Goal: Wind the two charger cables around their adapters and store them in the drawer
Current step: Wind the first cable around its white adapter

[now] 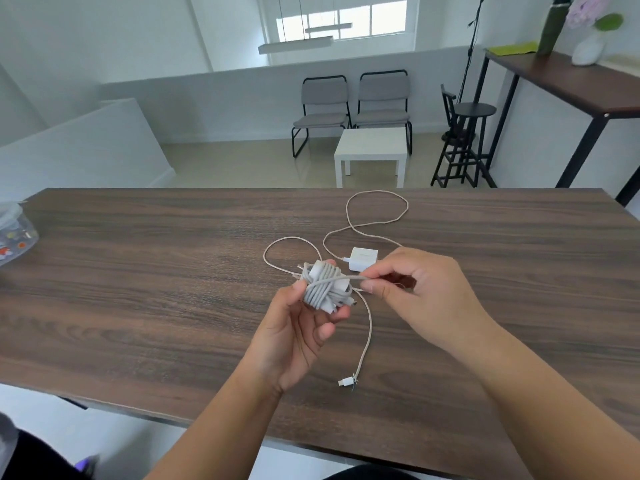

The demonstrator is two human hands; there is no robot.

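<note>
My left hand [301, 327] grips a white adapter [327, 285] above the table, its grey cable wound around it in many turns. My right hand [415, 289] pinches the free end of that grey cable, pulled taut to the right of the bundle. A second white adapter [363, 258] lies flat on the wooden table [138, 271] just behind my hands. Its pale pink cable [377, 209] sprawls in loose loops across the table, and its plug end [346, 382] lies near the front edge. No drawer is in view.
A clear pouch with colourful stickers [15, 233] sits at the table's left edge. Beyond the table stand two grey chairs [353, 112], a small white side table [370, 150], a black stool [467, 140] and a tall dark bar table [568, 88] with a bottle and vase.
</note>
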